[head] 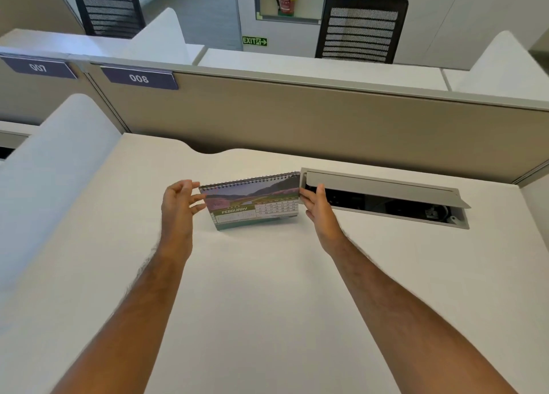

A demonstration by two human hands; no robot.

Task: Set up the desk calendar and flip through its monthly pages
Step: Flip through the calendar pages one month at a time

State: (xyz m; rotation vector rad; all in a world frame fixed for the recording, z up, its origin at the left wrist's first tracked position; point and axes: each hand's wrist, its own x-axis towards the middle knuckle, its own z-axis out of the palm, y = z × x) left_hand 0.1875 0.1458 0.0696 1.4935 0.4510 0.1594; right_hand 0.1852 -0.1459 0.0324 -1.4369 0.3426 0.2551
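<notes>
A spiral-bound desk calendar stands upright on the white desk, showing its FEBRUARY page with a landscape picture and a date grid. My left hand is at the calendar's left edge, fingers spread and fingertips touching the page edge. On the other side, my right hand rests its flat, extended fingers against the calendar's right edge. Neither hand is closed around it.
Just right of the calendar is an open cable tray with a raised grey lid, set into the desk. A beige partition labelled 008 runs behind. A white divider stands at the left. Two black mesh chairs are beyond.
</notes>
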